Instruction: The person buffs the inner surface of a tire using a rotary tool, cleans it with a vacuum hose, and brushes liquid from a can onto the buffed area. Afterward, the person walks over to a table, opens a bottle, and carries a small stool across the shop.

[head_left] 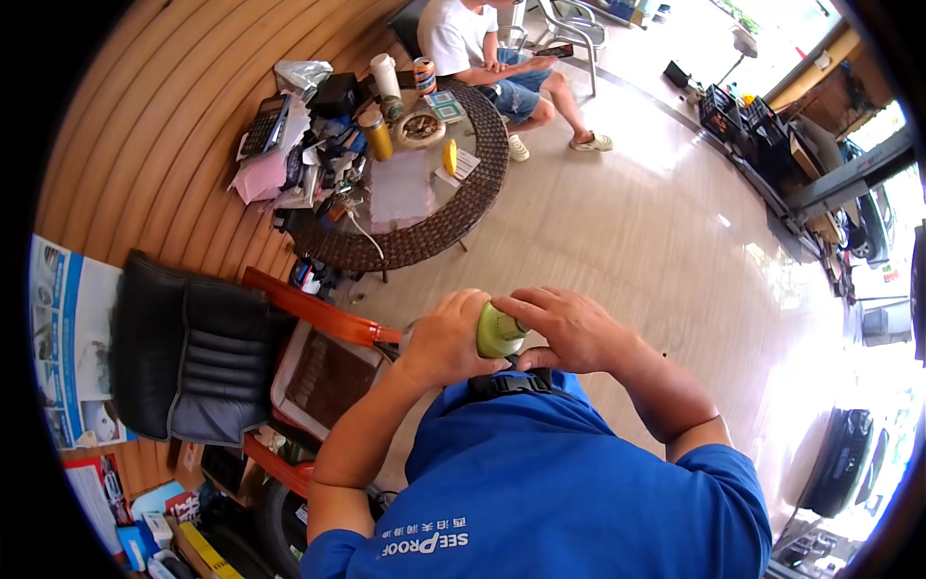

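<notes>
A green bottle (495, 331) is held in front of the blue shirt's waist, just above a black buckle (509, 384). My left hand (447, 338) wraps round the bottle from the left side. From the right, my right hand (564, 328) grips its narrower end, with the fingers over the top and the thumb below. Parts of the bottle are hidden behind the fingers. What lies behind my left hand at its outer edge is only partly visible.
At the upper left is a round wicker table (424, 249) with cans, cups, an ashtray and papers. Another person (463, 43) sits behind it. A black chair (207, 352) with wooden arms stands close on the left. Black crates (721, 114) are at the upper right.
</notes>
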`<action>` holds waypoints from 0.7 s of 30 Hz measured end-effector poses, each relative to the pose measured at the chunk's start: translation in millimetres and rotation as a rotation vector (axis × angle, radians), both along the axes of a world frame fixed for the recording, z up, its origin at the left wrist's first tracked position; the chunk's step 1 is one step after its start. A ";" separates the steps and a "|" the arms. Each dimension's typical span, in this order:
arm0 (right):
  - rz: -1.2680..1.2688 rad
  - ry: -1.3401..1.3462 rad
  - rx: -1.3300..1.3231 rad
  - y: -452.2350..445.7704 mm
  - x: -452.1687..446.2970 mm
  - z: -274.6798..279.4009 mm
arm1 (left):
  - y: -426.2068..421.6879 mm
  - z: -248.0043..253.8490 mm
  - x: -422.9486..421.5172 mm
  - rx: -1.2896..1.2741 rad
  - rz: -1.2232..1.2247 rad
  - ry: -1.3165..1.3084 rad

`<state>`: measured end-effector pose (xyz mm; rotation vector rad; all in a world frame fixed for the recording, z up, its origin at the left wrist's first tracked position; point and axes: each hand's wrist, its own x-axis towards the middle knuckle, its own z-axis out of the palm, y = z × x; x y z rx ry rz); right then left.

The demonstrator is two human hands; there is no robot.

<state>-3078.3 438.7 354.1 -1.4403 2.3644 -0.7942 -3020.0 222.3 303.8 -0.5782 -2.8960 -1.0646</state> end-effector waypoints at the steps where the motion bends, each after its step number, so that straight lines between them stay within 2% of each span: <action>1: 0.000 0.009 -0.017 -4.4 2.2 0.4 | -2.1 -1.5 3.6 0.011 0.010 -0.018; 8: 0.056 0.206 -0.020 -36.8 9.8 -27.8 | -18.1 -17.0 21.4 0.072 0.041 0.001; 10: 0.000 0.219 0.038 -48.5 14.2 -36.9 | -22.5 -18.1 27.2 0.054 0.057 -0.118; 13: -0.093 0.219 0.043 -66.1 19.4 -53.8 | -29.1 -20.7 35.7 0.037 0.145 -0.257; 21: -0.177 0.043 0.122 -102.4 47.0 -81.2 | -53.1 -46.2 67.4 0.048 0.261 -0.304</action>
